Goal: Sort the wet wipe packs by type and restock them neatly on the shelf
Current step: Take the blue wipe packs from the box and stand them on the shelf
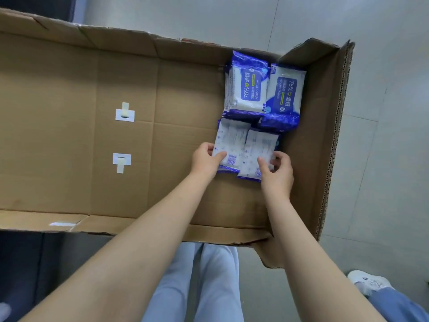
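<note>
Two wet wipe packs lie face down, printed backs and barcodes up, side by side at the right end of a long cardboard box (176, 108). They are the left pack (232, 138) and the right pack (261, 145), and their long edges meet. Just beyond them, near the box's end wall, two more packs show blue "75% Alcohol Wipes" fronts, the first front-up pack (249, 89) beside the second front-up pack (286, 94). The first appears to top a stack.

Crowded into one end, the packs look gathered for picking out. Matching blue trim suggests a single type, though the face-down fronts cannot be read.

The left hand (206, 159) grips the left pack's near corner, thumb on top and fingers curled round its edge. The right hand (276, 173) pinches the right pack's near end, thumb on top, fingers curled at its side. One pack per hand suggests a pair about to be lifted for the shelf, which is out of view.

Two white tabs (125, 113) are stuck to the box floor further left. The box rests on a grey tiled floor (394, 159).
</note>
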`<act>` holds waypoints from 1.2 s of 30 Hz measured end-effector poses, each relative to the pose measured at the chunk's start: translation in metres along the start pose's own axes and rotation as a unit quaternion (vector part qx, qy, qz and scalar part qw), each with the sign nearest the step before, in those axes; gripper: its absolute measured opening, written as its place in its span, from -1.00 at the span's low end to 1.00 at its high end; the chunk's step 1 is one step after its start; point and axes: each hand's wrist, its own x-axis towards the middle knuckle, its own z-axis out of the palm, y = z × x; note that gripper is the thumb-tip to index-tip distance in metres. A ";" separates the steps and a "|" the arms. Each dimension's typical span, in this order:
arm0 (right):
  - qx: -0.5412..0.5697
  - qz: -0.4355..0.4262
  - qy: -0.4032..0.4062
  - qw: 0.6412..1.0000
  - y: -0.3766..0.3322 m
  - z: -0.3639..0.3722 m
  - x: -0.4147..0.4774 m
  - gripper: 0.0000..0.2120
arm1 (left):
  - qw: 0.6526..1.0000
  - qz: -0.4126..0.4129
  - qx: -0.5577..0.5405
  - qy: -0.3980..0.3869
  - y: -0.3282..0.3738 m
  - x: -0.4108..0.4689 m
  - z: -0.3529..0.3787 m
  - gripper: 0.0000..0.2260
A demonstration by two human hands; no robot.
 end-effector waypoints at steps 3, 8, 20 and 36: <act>-0.001 0.000 0.004 1.000 0.001 0.006 -0.006 -0.55 | 1.000 0.002 0.000 0.000 -0.001 0.002 -0.009 -0.75; 0.107 0.104 -0.010 0.989 0.009 0.005 -0.015 -0.62 | 1.000 -0.013 -0.006 0.012 -0.005 -0.005 -0.024 -0.83; 0.251 0.027 -0.224 0.941 -0.082 -0.111 -0.130 -0.64 | 0.981 -0.015 -0.191 -0.025 0.042 -0.215 -0.114 -0.70; 0.045 -0.137 -0.500 0.854 -0.271 -0.109 -0.421 -0.26 | 0.864 0.102 -0.430 0.242 0.028 -0.490 -0.279 -0.32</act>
